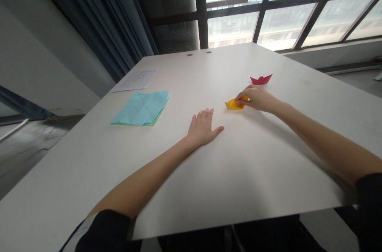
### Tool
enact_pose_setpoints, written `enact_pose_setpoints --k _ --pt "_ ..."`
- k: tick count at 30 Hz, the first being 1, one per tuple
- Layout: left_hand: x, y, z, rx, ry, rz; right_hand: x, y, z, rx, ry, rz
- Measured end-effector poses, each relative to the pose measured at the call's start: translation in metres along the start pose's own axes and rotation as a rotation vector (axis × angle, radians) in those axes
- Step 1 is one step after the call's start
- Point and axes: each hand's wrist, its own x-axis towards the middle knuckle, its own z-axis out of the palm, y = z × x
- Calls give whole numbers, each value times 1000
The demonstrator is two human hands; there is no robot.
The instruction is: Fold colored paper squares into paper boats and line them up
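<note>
My right hand (256,99) pinches a small yellow folded paper boat (234,104) at its top, low over or on the white table. Just behind that hand sits a red paper boat (261,80), apart from the yellow one. My left hand (203,128) lies flat on the table to the left of the yellow boat, fingers spread and holding nothing. A stack of light blue paper sheets (140,108), with a green edge showing beneath, rests further to the left.
The white table (185,192) spreads out before me, its near edge at the bottom. A printed sheet (135,80) lies at the back left, behind the blue stack. Two round dark inserts show near the far edge. Dark curtains and windows stand beyond.
</note>
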Motion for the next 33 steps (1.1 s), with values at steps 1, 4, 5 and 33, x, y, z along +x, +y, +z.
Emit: enact_pose_setpoints --k 1,4,5,33 --pt "0 0 1 27 -41 -11 0 13 -3 -43 15 35" --pt "0 1 2 69 -91 -20 -4 57 -9 -177 50 182" --pt "0 1 2 78 -91 -17 -6 71 -11 -206 61 227" --pt "3 4 -1 209 -115 -20 -10 142 -3 -330 -10 615"
